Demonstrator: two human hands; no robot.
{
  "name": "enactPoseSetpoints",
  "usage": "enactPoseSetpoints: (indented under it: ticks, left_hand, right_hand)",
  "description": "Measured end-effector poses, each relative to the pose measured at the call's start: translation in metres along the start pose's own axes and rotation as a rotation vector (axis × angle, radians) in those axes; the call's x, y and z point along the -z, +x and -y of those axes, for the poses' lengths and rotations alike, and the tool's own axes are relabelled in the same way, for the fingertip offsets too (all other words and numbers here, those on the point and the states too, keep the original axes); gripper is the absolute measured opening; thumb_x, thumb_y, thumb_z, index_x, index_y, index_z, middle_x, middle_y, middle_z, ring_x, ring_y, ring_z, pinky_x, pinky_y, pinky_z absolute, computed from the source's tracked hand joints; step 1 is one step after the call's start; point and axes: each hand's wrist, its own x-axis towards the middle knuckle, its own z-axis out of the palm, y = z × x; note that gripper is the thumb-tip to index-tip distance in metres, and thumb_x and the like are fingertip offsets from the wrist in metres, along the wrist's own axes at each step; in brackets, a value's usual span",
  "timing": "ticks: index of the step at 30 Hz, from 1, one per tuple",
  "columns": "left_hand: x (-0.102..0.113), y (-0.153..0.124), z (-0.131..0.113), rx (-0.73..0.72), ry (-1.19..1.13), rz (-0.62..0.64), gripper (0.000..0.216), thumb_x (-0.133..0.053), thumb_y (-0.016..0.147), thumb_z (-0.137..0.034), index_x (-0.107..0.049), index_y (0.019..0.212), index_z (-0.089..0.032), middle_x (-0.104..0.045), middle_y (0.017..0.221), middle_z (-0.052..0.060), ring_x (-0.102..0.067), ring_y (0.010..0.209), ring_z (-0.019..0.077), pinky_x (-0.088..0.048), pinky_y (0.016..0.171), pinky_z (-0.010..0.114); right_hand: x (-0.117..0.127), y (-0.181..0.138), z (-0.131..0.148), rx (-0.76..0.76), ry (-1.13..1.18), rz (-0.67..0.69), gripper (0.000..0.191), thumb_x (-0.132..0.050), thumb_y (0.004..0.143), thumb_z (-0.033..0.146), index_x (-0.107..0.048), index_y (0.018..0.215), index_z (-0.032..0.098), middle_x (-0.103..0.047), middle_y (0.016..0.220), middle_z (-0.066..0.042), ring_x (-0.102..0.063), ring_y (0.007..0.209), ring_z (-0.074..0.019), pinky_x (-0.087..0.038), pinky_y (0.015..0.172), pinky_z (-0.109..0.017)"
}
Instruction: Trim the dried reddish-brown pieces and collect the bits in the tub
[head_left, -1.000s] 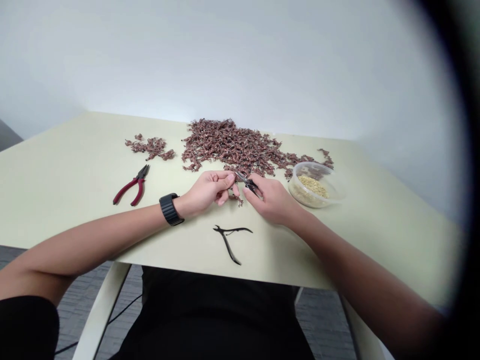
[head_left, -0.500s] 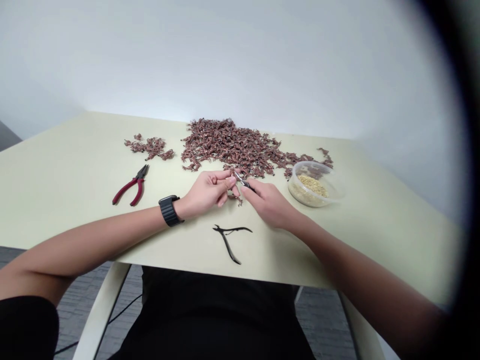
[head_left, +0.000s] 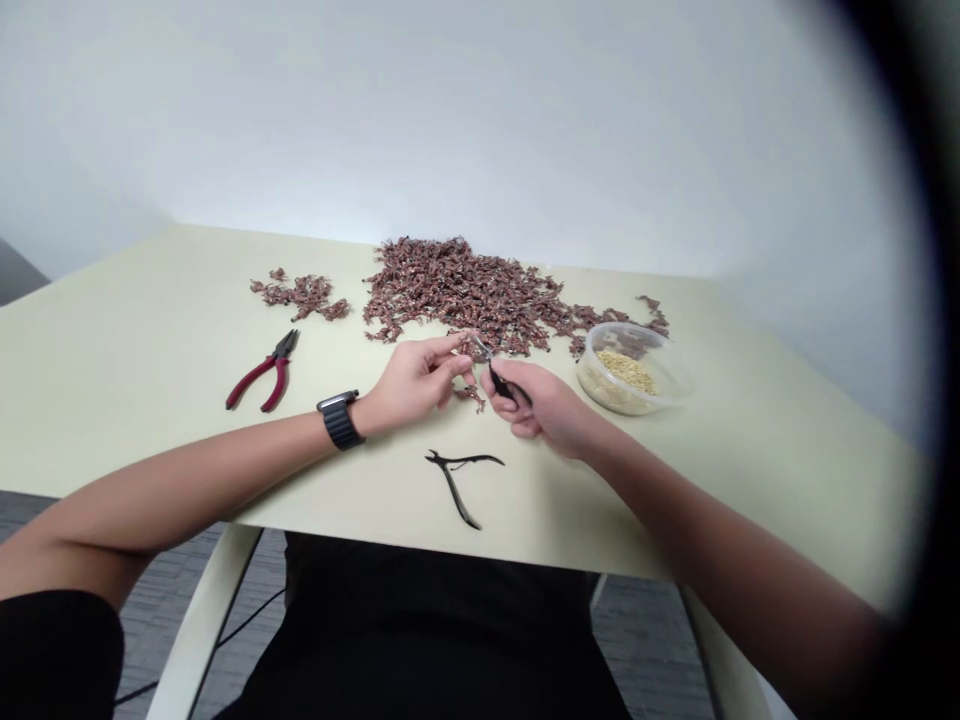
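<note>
A pale yellow-green table stands against a plain white wall; grey floor shows under its near edge. The table top is matte and bare except for the work laid out on it.

At the far middle lies a big pile of small red-brown bits, with a small heap well apart to its left. Red pliers lie below that heap, and black nippers lie near the front edge, just below the hands. A clear tub of yellowish grains sits at the pile's right end.

The left hand, watch on its wrist, has thumb and forefinger pinched shut on one bit (too small to make out) at the pile's near edge. The right hand is curled closed around a cutter, whose tip points up at that bit. Another bit lies on the table between the hands.
</note>
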Motion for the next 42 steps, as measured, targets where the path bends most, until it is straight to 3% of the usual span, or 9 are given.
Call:
enactPoseSetpoints:
  ticks: [3,7,12,18,30,34,37,42]
  left_hand:
    - [-0.002,0.0,-0.007,0.107,-0.272,0.065,0.037,-0.06,0.101,-0.047,-0.066,0.093,-0.011,-0.074,0.089,0.009,-0.051,0.044,0.0042,-0.036,0.045,0.019]
    - [-0.001,0.0,-0.006,0.168,-0.412,0.078,0.037,-0.064,0.099,-0.048,-0.065,0.09,-0.012,-0.073,0.087,0.008,-0.048,0.044,0.0024,-0.032,0.044,0.019]
    - [-0.001,0.001,-0.001,0.2,-0.509,0.075,0.035,-0.067,0.098,-0.046,-0.068,0.112,-0.014,-0.073,0.083,0.006,-0.045,0.043,0.0026,-0.031,0.043,0.019]
    - [-0.001,0.001,-0.002,0.208,-0.539,0.08,0.033,-0.068,0.097,-0.046,-0.068,0.106,-0.014,-0.072,0.081,0.005,-0.044,0.042,0.0023,-0.03,0.043,0.019]
    - [0.001,0.002,-0.003,0.222,-0.537,0.087,0.04,-0.068,0.097,-0.044,-0.069,0.123,-0.014,-0.07,0.078,0.004,-0.041,0.041,0.0025,-0.025,0.042,0.019]
    - [-0.002,0.0,-0.007,0.185,-0.45,0.056,0.052,-0.067,0.097,-0.044,-0.063,0.138,-0.013,-0.071,0.078,0.004,-0.043,0.044,0.0037,-0.03,0.043,0.019]
    - [-0.003,-0.002,-0.005,0.108,-0.279,0.024,0.059,-0.063,0.099,-0.042,-0.054,0.15,-0.013,-0.072,0.079,0.004,-0.045,0.043,0.0052,-0.036,0.044,0.019]
    - [0.008,-0.001,0.004,-0.238,0.278,-0.035,0.049,-0.057,0.101,-0.027,-0.057,0.149,-0.018,-0.076,0.084,0.003,-0.056,0.057,0.0068,-0.046,0.062,0.018]
  right_hand:
    - [-0.002,0.001,-0.008,0.303,-0.542,-0.245,0.032,-0.049,0.099,0.049,-0.048,0.082,0.022,-0.046,0.068,0.001,-0.037,0.06,-0.0148,-0.026,0.057,-0.03]
    - [0.004,0.001,-0.012,0.402,-0.866,-0.308,0.027,-0.048,0.101,0.045,-0.044,0.086,0.023,-0.05,0.069,0.001,-0.042,0.061,-0.0168,-0.026,0.062,-0.032]
    - [0.01,0.005,-0.015,0.41,-0.977,-0.334,0.028,-0.048,0.101,0.045,-0.04,0.084,0.024,-0.05,0.071,-0.001,-0.044,0.063,-0.019,-0.024,0.062,-0.032]
    - [0.013,0.005,-0.015,0.427,-0.992,-0.324,0.027,-0.049,0.1,0.043,-0.04,0.083,0.024,-0.055,0.076,-0.003,-0.045,0.067,-0.0195,-0.025,0.063,-0.032]
    - [0.016,0.005,-0.014,0.43,-1.034,-0.307,0.027,-0.048,0.1,0.043,-0.041,0.084,0.023,-0.055,0.078,-0.003,-0.046,0.067,-0.0186,-0.026,0.064,-0.032]
    - [0.01,0.003,-0.012,0.378,-0.905,-0.282,0.03,-0.05,0.099,0.045,-0.042,0.08,0.023,-0.051,0.07,-0.001,-0.043,0.064,-0.0173,-0.026,0.062,-0.032]
    - [0.004,0.0,-0.007,0.263,-0.573,-0.205,0.035,-0.05,0.098,0.048,-0.044,0.075,0.022,-0.044,0.067,0.001,-0.037,0.061,-0.0149,-0.025,0.056,-0.029]
    - [0.01,-0.007,0.01,-0.2,0.204,0.222,0.039,-0.045,0.096,0.059,-0.051,0.084,0.022,-0.024,0.066,0.005,-0.011,0.055,-0.0115,-0.005,0.046,-0.025]
